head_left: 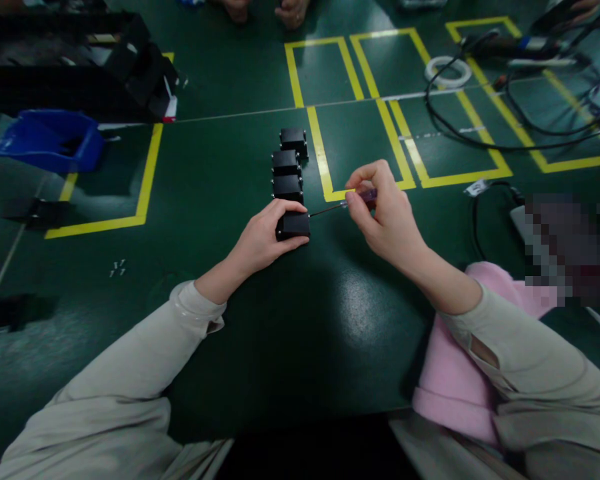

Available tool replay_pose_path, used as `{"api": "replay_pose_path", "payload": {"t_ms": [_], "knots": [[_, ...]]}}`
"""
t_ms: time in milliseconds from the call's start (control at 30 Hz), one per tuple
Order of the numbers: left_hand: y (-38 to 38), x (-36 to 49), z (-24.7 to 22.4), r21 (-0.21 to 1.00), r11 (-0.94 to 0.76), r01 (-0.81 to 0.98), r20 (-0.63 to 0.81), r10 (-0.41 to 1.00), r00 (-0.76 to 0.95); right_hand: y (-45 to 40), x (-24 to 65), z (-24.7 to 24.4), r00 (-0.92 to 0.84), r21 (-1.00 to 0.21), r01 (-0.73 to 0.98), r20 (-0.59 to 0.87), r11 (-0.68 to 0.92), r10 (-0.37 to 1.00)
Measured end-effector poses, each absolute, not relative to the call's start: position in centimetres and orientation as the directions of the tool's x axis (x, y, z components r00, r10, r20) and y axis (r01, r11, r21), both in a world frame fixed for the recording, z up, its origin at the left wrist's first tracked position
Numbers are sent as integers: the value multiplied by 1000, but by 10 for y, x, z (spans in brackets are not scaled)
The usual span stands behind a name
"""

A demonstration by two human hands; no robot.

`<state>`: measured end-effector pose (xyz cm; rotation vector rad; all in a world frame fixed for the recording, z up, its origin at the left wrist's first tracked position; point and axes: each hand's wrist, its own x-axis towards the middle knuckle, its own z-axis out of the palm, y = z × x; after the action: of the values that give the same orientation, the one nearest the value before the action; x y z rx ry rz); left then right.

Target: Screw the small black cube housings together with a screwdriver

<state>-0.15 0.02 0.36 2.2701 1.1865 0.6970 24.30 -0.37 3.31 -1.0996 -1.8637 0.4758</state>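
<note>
Here I am, left hand (265, 237) pinching the nearest black block (294, 228) between thumb and fingers, flat on the green counter (325, 313), at the near end of a short row. My right hand (387, 217) has a slim screwdriver (367, 196) pinched by its handle, the shaft lying almost level, its tip at the block's right side by a small screw head (309, 215); whether it's seated in the recess, I can't tell. That's the risky spot: a tilted shaft or light pressure could let the tip ride out, chew the head or scratch the black face. Push too hard from the right and the block could skid or twist under a loose left grip, and my fingertips sit close to that tip. Just beyond it is the next black block (287, 186), so a shove away from me could knock the row askew. Over on the left, loose screws (119, 268) lie unconfined; a sweeping sleeve (145, 343) could scatter them.
</note>
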Motion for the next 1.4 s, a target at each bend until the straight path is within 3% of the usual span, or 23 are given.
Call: {"api": "replay_pose_path", "payload": {"t_ms": [1400], "knots": [[1,-2,2,617,-502,606,204,846,493,-5,243,33,-220,-699,499,470,512,855]]}}
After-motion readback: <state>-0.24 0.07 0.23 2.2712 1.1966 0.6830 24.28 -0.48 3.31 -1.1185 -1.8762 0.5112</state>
